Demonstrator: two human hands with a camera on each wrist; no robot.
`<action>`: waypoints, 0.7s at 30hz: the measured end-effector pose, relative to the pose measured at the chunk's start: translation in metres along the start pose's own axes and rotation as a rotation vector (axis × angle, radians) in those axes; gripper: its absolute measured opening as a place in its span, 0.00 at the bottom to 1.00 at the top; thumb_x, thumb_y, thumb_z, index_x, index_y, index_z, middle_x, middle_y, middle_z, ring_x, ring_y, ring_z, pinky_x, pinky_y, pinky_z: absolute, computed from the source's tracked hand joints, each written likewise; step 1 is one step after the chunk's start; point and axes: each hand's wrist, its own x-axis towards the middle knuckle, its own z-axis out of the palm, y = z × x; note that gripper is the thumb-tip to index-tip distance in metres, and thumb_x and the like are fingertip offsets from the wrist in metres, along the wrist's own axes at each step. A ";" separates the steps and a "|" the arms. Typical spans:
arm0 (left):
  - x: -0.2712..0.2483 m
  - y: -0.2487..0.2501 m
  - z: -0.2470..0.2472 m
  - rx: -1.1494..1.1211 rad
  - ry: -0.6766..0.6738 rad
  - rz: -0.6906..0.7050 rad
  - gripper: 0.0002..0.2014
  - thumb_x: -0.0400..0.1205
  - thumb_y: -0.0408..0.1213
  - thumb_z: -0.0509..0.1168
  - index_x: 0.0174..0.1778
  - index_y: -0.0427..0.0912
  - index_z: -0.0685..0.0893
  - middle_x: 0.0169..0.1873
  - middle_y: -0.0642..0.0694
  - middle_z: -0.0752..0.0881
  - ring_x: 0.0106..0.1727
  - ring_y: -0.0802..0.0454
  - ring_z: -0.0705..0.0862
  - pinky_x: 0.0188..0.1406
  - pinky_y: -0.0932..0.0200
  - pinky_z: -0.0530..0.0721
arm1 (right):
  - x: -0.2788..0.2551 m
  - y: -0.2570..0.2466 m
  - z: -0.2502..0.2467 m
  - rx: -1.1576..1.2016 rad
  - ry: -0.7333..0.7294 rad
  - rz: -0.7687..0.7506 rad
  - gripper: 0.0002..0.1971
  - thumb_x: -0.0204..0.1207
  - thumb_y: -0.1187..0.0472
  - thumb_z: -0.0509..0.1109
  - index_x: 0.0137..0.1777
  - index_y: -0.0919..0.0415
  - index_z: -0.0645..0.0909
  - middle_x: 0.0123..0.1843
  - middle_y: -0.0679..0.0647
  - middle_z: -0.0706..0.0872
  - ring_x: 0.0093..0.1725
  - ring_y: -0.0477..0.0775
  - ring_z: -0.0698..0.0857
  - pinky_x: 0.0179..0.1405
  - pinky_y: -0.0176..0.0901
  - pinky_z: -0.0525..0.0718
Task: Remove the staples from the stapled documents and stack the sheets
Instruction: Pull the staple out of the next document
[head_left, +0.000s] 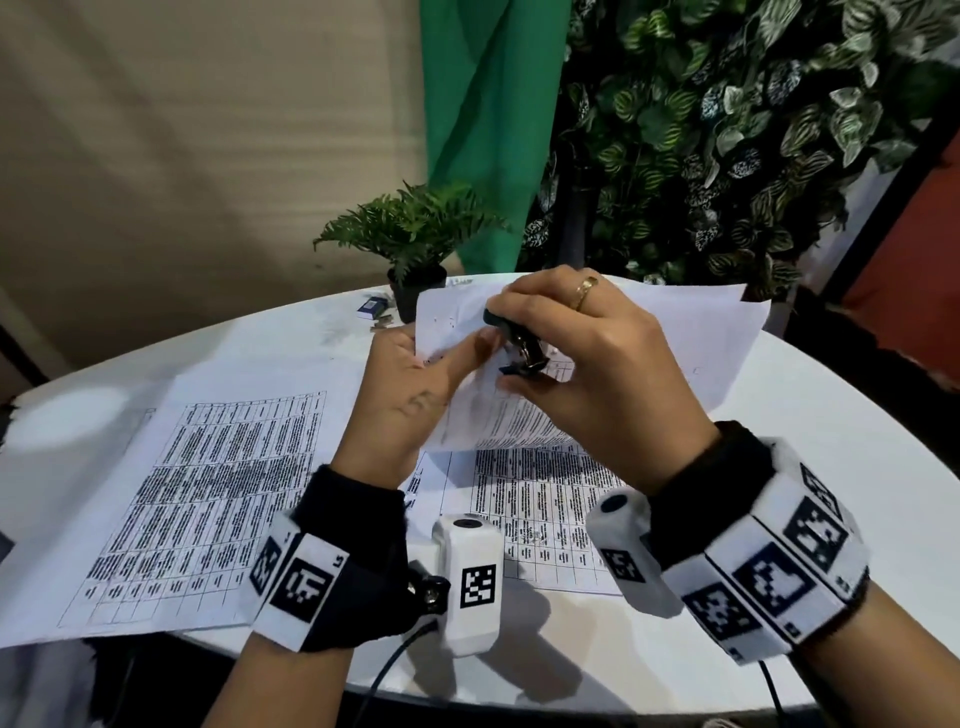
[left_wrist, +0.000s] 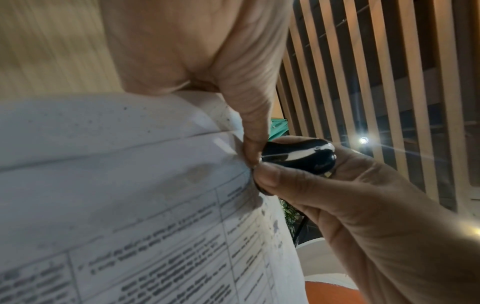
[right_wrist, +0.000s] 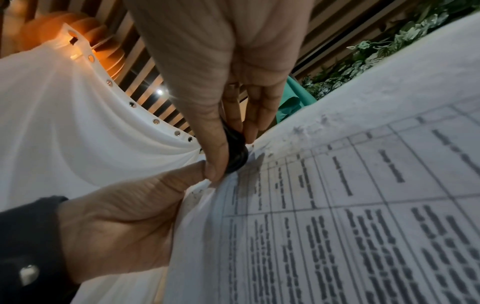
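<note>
Fingers of my right hand (head_left: 597, 364) curl round the black staple remover (head_left: 522, 345), thumb under it and the others over the top, its metal claws set against the corner of the stapled document (head_left: 597, 338) I hold above the white table (head_left: 779, 415). My left hand (head_left: 400, 395) pinches that same corner, thumb on the upper face. From the head view I can see two more printed sheets lying flat: one (head_left: 208, 493) to the left, one (head_left: 540, 509) under my wrists, plus a potted fern (head_left: 415, 228) and a small blue box (head_left: 370, 307) at the far edge. The left wrist view alone shows the remover's glossy shell (left_wrist: 298, 156) with a white stripe, and my left thumb (left_wrist: 252, 133) touching its nose. The right wrist view shows the thumb (right_wrist: 207, 133) pressed along the tool's side. I cannot make out the staple itself anywhere.
</note>
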 end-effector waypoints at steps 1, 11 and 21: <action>0.000 0.000 0.001 -0.005 -0.011 0.008 0.04 0.75 0.31 0.68 0.43 0.39 0.87 0.33 0.54 0.90 0.37 0.62 0.87 0.40 0.66 0.84 | 0.001 0.000 -0.001 -0.008 0.000 -0.007 0.21 0.57 0.68 0.80 0.52 0.69 0.85 0.50 0.61 0.86 0.46 0.67 0.84 0.41 0.56 0.85; -0.002 0.001 -0.001 0.043 -0.082 0.022 0.09 0.71 0.40 0.67 0.44 0.45 0.87 0.36 0.56 0.90 0.41 0.60 0.87 0.49 0.60 0.85 | 0.003 0.002 -0.004 -0.082 -0.021 0.002 0.12 0.63 0.65 0.76 0.46 0.68 0.85 0.46 0.60 0.86 0.42 0.65 0.82 0.38 0.52 0.80; 0.002 0.005 -0.006 -0.064 -0.145 -0.057 0.11 0.71 0.36 0.67 0.48 0.42 0.86 0.41 0.52 0.92 0.45 0.57 0.89 0.47 0.62 0.86 | 0.004 0.002 -0.003 0.031 0.044 0.024 0.11 0.63 0.64 0.77 0.44 0.68 0.85 0.42 0.58 0.86 0.40 0.65 0.84 0.37 0.56 0.84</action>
